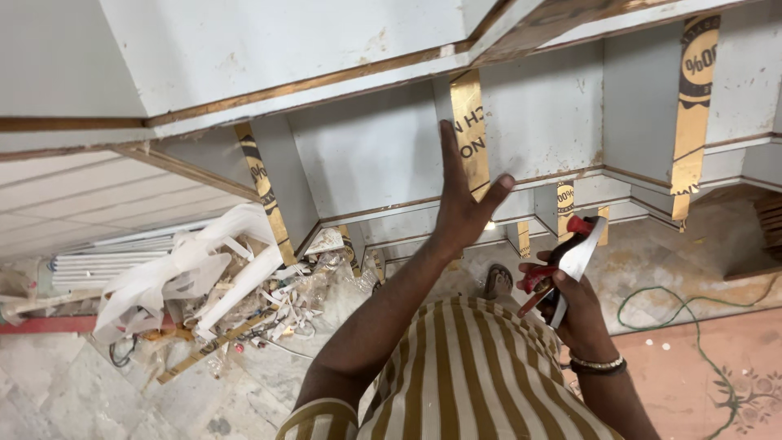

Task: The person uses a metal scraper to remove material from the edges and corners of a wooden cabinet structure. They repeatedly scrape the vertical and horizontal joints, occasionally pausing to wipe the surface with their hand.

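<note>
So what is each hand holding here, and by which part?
The right hand holds a red-handled scraper by its handle. The left hand holds nothing; it presses flat against the white panel.

The person wears a short-sleeved shirt (481,375) with vertical stripes, broad bands of cream alternating with narrower bands of olive-brown. The stripes run lengthwise down the body of the shirt and fan slightly where the cloth folds. The left sleeve (322,417) ends well above the elbow in a turned cuff, where the stripes run crosswise around the arm, so both forearms are bare. On the wrist of the right hand (574,305) sits a thin bracelet (597,364) of small pale, metallic-looking beads or links, edged by a dark band. The left hand (462,200) carries no ring or watch that can be made out.
</note>
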